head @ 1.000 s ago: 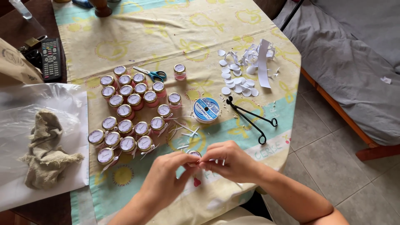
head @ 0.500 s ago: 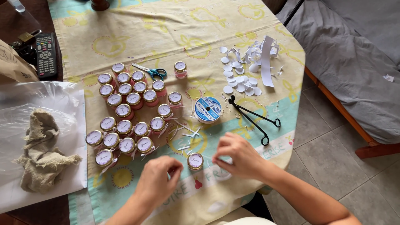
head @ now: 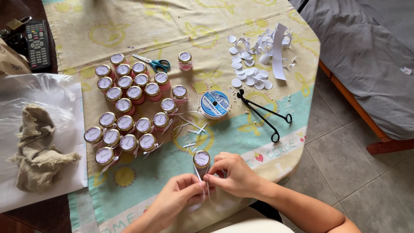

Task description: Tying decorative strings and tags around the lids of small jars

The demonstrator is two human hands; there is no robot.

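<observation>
A small pink jar with a gold-rimmed labelled lid (head: 201,159) stands upright on the tablecloth near the front edge. My left hand (head: 176,199) and my right hand (head: 235,172) meet just below it, each pinching an end of a thin white ribbon (head: 199,174) that runs to the jar. Several matching jars (head: 129,108) stand grouped to the left. A white ribbon spool (head: 214,104) lies behind the jar, with short ribbon scraps (head: 189,125) beside it.
Scissors with teal handles (head: 154,64) and a lone jar (head: 185,59) lie at the back. Black tongs-like scissors (head: 263,115) and white paper circles and offcuts (head: 254,58) sit right. A beige cloth on clear plastic (head: 36,146) and a remote (head: 38,43) are left. Grey mattress (head: 371,51) beyond the table.
The jar was put down on the cloth between my hands. Both hands then came back together below it and took hold of the ribbon ends.
</observation>
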